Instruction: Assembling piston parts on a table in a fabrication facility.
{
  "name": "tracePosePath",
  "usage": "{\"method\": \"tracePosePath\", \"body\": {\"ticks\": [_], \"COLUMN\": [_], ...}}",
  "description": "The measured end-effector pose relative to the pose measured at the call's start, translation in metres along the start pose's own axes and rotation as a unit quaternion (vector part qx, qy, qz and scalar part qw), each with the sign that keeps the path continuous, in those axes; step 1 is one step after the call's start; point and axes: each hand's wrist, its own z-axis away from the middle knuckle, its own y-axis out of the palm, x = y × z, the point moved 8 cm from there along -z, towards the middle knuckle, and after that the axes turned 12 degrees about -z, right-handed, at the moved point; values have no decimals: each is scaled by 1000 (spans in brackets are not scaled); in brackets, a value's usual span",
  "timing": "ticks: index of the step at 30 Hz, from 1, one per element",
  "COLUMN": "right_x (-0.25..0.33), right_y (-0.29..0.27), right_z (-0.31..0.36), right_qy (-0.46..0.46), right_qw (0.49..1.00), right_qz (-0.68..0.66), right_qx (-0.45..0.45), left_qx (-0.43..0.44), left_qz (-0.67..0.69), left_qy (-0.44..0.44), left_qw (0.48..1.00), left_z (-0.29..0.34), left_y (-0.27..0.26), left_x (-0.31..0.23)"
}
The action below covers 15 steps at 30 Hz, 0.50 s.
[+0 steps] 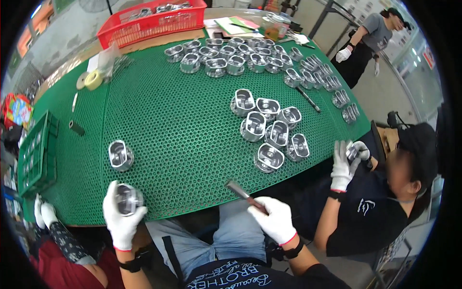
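White-gloved, my left hand (119, 222) is wrapped round a silver metal piston (130, 199) at the table's near edge, thumb on one side and fingers on the other. Just beyond it a second piston (120, 155) sits alone on the green mat. My right hand (276, 220), also gloved, grips a hand tool (238, 188) by its dark red-brown handle; its flat metal blade points up and left over the mat's edge. Past the tool stands a cluster of several pistons (268, 158), hollow ends facing up.
Many more pistons (216, 66) fill the far side of the green perforated mat (168, 115). At the back is a red basket (151, 26); at left, a green crate (48, 149), tape roll (93, 80) and small cylinder (76, 127). A co-worker (380, 207) at right handles a metal part.
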Motion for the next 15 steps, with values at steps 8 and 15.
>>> {"method": "tracePosePath", "body": {"ticks": [8, 15], "right_x": [-40, -19], "right_y": [-61, -42], "right_z": [-48, -68], "right_qy": [15, -35], "right_qw": [984, 986], "right_qz": [-4, 135], "right_qx": [-177, -88], "left_qx": [-207, -169], "left_qz": [-68, -159], "left_qy": [-42, 202], "left_qw": [975, 952], "left_z": [-67, 0], "left_y": [-33, 12], "left_x": [89, -55]}}
